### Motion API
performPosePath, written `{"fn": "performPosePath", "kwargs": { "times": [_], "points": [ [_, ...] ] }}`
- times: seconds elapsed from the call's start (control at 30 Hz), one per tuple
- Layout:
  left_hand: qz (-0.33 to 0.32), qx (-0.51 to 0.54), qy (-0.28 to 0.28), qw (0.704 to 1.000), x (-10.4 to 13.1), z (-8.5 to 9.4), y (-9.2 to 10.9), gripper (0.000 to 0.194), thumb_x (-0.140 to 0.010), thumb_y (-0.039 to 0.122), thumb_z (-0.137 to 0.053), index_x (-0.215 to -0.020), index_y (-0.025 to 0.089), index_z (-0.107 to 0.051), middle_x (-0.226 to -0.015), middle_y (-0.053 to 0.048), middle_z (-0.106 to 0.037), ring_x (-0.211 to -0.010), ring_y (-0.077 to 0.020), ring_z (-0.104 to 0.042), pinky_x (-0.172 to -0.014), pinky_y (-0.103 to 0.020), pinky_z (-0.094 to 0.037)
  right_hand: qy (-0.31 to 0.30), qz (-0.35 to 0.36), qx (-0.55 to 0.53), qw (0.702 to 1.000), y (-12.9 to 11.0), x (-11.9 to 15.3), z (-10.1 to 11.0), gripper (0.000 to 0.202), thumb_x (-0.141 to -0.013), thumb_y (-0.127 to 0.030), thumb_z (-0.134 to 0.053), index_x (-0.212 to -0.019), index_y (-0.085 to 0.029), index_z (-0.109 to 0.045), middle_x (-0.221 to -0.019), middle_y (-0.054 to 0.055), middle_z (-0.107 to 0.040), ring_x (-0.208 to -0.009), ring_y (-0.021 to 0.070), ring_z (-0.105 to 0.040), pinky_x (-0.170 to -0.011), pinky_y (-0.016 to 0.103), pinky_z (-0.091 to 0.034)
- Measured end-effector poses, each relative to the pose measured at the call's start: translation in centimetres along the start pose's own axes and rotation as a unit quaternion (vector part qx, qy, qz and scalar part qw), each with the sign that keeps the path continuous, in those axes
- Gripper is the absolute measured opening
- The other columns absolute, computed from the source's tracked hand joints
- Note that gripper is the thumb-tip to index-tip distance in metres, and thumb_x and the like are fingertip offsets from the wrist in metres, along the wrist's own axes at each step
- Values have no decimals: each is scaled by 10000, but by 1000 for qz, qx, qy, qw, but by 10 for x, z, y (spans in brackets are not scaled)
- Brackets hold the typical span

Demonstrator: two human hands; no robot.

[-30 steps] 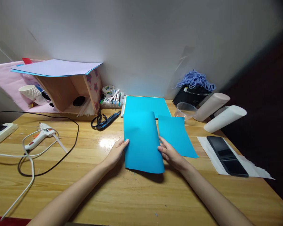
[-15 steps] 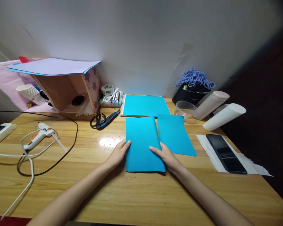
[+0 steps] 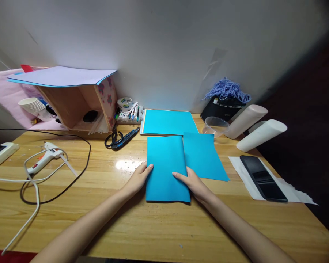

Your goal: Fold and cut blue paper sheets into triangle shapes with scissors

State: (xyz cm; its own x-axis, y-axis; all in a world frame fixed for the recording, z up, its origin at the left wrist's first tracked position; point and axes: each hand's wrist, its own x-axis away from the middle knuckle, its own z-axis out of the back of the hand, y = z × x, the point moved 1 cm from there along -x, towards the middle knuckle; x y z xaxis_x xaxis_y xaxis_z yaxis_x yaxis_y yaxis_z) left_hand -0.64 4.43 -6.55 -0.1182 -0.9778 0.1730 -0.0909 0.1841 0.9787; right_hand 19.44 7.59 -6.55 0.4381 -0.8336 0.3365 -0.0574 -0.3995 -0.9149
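A folded sheet of blue paper (image 3: 166, 160) is held between my hands above the middle of the table, its right edge curving like a fold. My left hand (image 3: 139, 178) grips its left edge, thumb on top and the other fingers hidden beneath or behind. On the right edge, my right hand (image 3: 193, 182) has its thumb laid across the front; its other fingers are mostly out of sight behind the paper. Another blue sheet (image 3: 204, 157) lies to the right, partly covered by the held one. Behind them rests a stack of paper with a blue top sheet (image 3: 170, 122).
Scissors (image 3: 114, 139) and a utility knife (image 3: 127, 138) lie left of the paper. Further left are a glue gun (image 3: 48, 157) with cables and a wooden box (image 3: 71, 106). A phone (image 3: 261, 177), a clear plastic cup (image 3: 216, 126) and two white rolls (image 3: 261, 135) occupy the right.
The held paper has turned slightly, its lower right corner shifting left. Both hands keep their grip at its side edges, and the other things stay in place.
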Motion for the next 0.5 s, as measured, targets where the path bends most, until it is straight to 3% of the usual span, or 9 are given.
{"fn": "performPosePath", "kwargs": {
  "times": [0.2, 0.5],
  "points": [
    [-9, -7, -14, 1000, -1, 5, 2, 373, -829, 424, -449, -1078, 166, -553, -1109, -66, -584, -1031, -257, -515, -887, -381, -411, -27, 1, -16, 1000, -4, -2, 2, 519, -736, -358, -651, -1184, -179, -459, -1200, 93, -527, -1049, 261, -529, -864, 395, -475],
    [25, -131, -70, 989, 1, 23, 9, 351, -815, 444, -454, -1029, 199, -586, -1137, -56, -571, -1034, -274, -511, -882, -382, -399, -27, 7, -7, 1000, -5, -5, 9, 451, -690, -354, -694, -1063, -144, -550, -1088, 100, -601, -1017, 288, -547, -814, 391, -492]
  ]
}}
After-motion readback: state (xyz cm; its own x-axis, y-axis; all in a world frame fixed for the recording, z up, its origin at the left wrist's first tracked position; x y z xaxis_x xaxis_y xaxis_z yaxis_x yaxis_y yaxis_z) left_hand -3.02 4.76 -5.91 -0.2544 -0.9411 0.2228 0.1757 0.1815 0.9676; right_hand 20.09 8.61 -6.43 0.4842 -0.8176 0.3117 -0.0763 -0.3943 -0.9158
